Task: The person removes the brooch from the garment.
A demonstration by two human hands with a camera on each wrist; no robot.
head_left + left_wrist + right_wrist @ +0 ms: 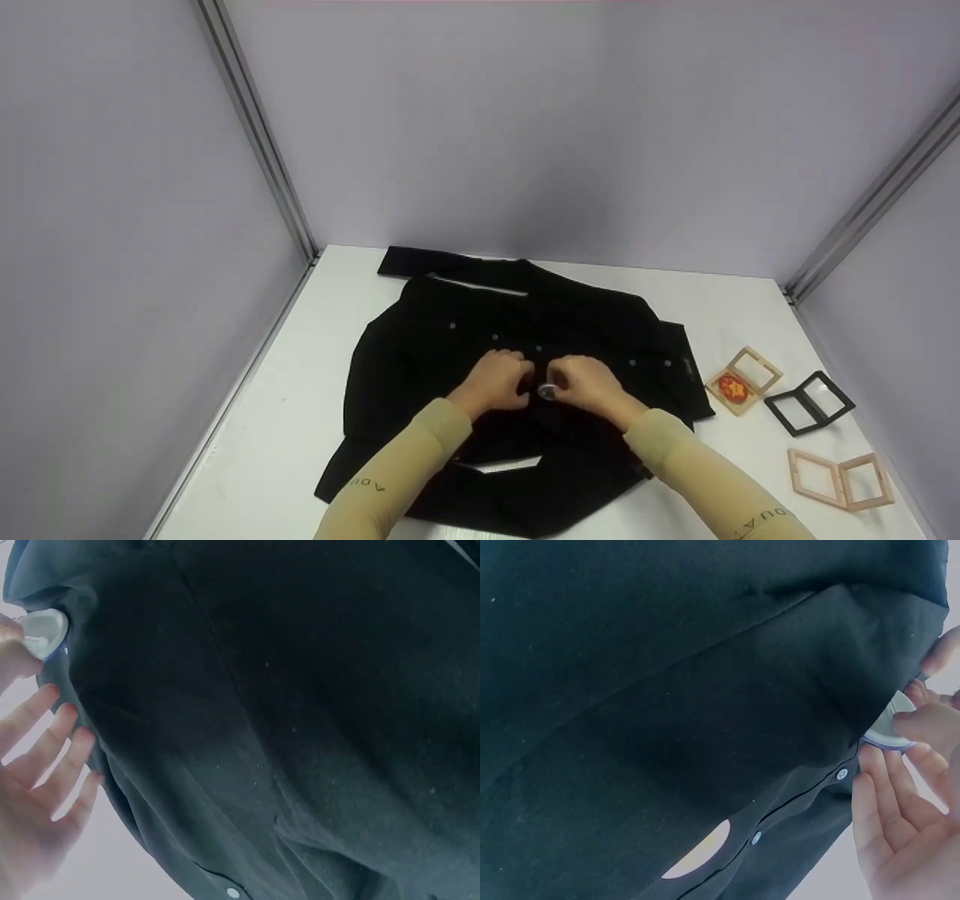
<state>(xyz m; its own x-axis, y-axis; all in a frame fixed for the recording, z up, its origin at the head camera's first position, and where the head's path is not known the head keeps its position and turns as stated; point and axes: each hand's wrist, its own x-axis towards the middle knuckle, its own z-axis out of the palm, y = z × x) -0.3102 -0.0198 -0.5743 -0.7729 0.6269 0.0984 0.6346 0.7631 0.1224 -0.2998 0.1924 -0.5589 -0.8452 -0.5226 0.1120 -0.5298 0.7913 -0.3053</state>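
Observation:
A black long-sleeved shirt lies spread over the white table, a row of light buttons running across it. Over its middle, my right hand pinches a small round pale disc between thumb and fingers. That disc shows a blue rim in the right wrist view, where the shirt's edge hides part of it. Just left of the disc, my left hand has its fingers apart and seems to hold nothing. In the left wrist view, its fingers spread beside the shirt's edge.
On the right stand several small hinged frames: a wooden one with a red and yellow piece, a black one and a plain wooden one. Pale panels enclose the table at the back and sides.

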